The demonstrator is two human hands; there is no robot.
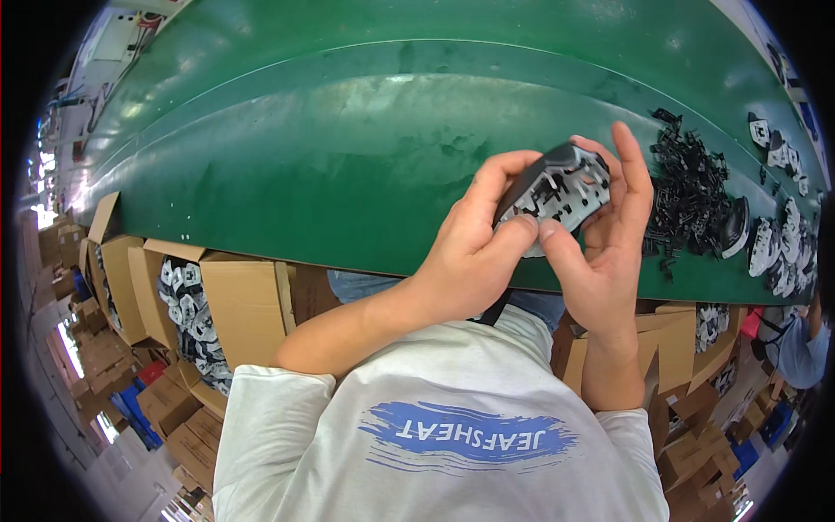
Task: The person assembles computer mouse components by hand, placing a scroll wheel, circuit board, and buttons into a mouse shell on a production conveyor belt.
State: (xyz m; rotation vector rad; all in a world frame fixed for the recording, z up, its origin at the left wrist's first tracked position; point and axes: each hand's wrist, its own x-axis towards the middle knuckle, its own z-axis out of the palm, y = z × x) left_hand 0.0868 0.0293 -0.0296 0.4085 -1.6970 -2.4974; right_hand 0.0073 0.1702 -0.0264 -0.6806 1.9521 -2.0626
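Above the front part of the green conveyor-like table, I hold a black plastic shell (555, 188) with a light grey inner side full of posts and slots. My left hand (477, 230) grips its left side, fingers behind the black outer wall and thumb on the lower edge. On the other side my right hand (604, 239) supports it, its thumb pressed near the lower edge beside the left thumb. Some fingers of that hand are bent behind the shell, while one points upward, free of it. The shell is tilted, its inner side facing me.
A heap of small black plastic parts (691, 187) lies on the green table (330, 165) to the right. Beyond it are several grey-and-black shells (787, 244). An open carton (243, 300) of similar shells stands at left, another carton (674, 344) at right. Someone in blue (798, 352) is at far right.
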